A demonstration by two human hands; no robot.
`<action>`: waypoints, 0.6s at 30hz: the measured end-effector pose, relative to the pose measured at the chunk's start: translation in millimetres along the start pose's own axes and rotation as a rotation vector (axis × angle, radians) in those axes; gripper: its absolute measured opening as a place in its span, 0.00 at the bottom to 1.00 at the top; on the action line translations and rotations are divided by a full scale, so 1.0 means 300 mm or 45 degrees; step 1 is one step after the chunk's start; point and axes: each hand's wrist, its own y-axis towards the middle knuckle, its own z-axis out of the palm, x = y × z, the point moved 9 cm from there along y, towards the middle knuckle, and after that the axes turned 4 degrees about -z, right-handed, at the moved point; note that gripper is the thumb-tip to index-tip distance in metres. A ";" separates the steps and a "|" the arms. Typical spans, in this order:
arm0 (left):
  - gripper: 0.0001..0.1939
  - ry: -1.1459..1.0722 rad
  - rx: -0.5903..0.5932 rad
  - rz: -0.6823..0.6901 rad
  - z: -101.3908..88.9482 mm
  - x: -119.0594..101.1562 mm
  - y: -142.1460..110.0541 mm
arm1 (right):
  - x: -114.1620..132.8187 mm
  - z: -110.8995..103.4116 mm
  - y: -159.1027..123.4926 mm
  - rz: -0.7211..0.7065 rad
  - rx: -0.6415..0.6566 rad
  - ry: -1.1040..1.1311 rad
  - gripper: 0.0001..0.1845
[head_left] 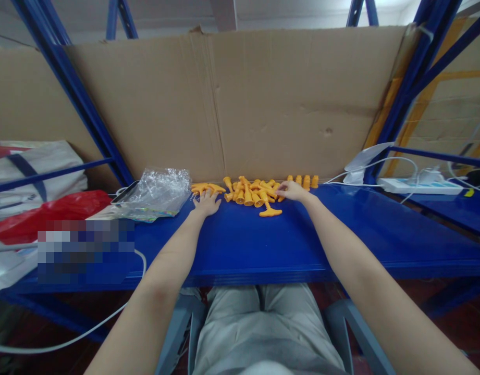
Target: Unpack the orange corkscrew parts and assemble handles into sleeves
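Left hand (207, 203): fingers spread over orange handles (199, 188) left of pile; their count unclear. Right hand (294, 190): fingers bent at pile's right end; cannot tell if pinching. Pile (248, 197): back of blue table (263, 245), near cardboard (294, 104), too overlapped to count. 1 T-piece (270, 212) juts frontward. 4 cups (306, 182) visible in row beyond right hand. 1 clear bag (157, 194) far left. Blue surface stretches from pile to front edge.

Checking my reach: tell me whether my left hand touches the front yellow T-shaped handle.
Apart: the head view shows blue tabletop between your left hand and the yellow T-shaped handle.
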 end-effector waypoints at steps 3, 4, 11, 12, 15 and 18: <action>0.30 0.013 0.003 0.015 0.004 -0.005 0.003 | 0.034 0.044 0.002 -0.071 0.058 -0.120 0.10; 0.30 0.017 -0.003 0.020 0.005 -0.007 0.005 | 0.041 0.050 0.002 -0.077 0.052 -0.167 0.11; 0.28 0.031 0.002 0.062 0.008 -0.028 0.003 | 0.079 0.033 -0.020 0.013 -0.012 -0.348 0.08; 0.28 0.027 0.000 0.065 0.006 -0.031 0.001 | 0.081 0.024 -0.024 0.019 -0.043 -0.326 0.11; 0.26 0.015 -0.047 0.090 -0.010 -0.044 -0.009 | 0.084 -0.003 -0.029 -0.008 -0.144 -0.246 0.17; 0.23 -0.037 -0.202 0.093 -0.070 -0.055 -0.030 | 0.100 -0.033 -0.023 -0.135 -0.284 -0.188 0.19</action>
